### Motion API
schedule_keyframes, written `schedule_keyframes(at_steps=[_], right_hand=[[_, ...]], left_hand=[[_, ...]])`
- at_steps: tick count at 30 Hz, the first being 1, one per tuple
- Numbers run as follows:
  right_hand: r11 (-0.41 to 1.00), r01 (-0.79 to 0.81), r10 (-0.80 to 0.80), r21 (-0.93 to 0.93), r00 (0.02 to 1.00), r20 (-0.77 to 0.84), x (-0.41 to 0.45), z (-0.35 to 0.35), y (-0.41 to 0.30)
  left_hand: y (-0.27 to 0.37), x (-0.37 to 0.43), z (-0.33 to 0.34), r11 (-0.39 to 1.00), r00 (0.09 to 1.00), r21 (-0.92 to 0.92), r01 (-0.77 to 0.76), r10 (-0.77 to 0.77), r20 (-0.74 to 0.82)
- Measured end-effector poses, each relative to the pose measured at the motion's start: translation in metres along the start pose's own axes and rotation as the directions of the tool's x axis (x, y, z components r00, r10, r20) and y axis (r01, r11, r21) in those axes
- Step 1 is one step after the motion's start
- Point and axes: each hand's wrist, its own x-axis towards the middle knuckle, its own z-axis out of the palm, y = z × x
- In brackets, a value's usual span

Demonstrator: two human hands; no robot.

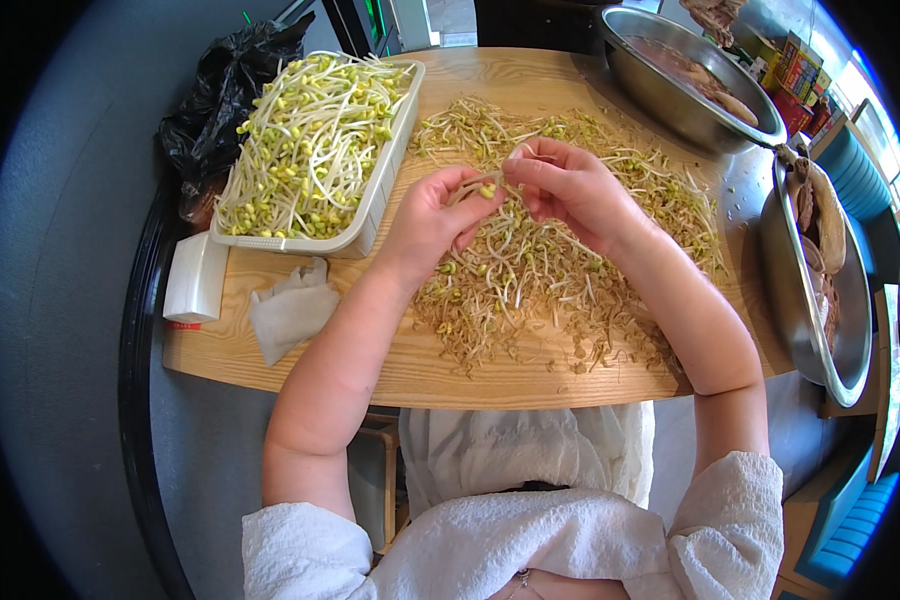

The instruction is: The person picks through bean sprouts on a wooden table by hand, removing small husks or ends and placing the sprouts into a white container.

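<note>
My left hand (431,217) holds a few soybean sprouts (486,190) between thumb and fingers, their yellow heads showing at the thumb. Close beside it, my right hand (570,187) has thumb and forefinger pinched at the sprouts' thin ends, and a fine root strand (544,156) sticks out from its fingers. Under both hands spreads a loose layer of sprouts and brownish root trimmings (521,259). To the left stands a white plastic basket (381,214), heaped with soybean sprouts (315,142) above its rim.
A folded cloth (292,311) and a white tissue pack (196,277) lie on the wooden table (345,379) at left. Behind the basket is a black plastic bag (221,97). Metal basins, one with reddish liquid (667,64) and one holding meat (825,217), stand at right.
</note>
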Motion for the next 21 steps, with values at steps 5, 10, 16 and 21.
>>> schedule_keyframes(at_steps=[5, 10, 16, 21], right_hand=[[0.991, 0.046, -0.06, -0.129, 0.992, -0.108, -0.001, 0.003, 0.0], [0.965, 0.155, -0.184, -0.211, 0.975, -0.126, 0.003, -0.008, -0.001], [0.564, 0.385, -0.453, -0.73, 0.884, 0.116, -0.003, -0.016, -0.015], [-0.023, 0.428, -0.488, -0.904, 0.784, 0.384, -0.012, -0.008, -0.018]], left_hand=[[0.001, 0.0, 0.002, 0.979, 0.995, -0.184, 0.093, -0.085, 0.05], [0.002, -0.001, 0.001, 0.98, 0.992, -0.161, 0.118, -0.109, 0.06], [0.002, -0.001, 0.0, 0.969, 0.987, -0.191, 0.159, -0.149, 0.066], [0.003, 0.0, -0.001, 0.968, 0.984, -0.173, 0.179, -0.175, 0.039]])
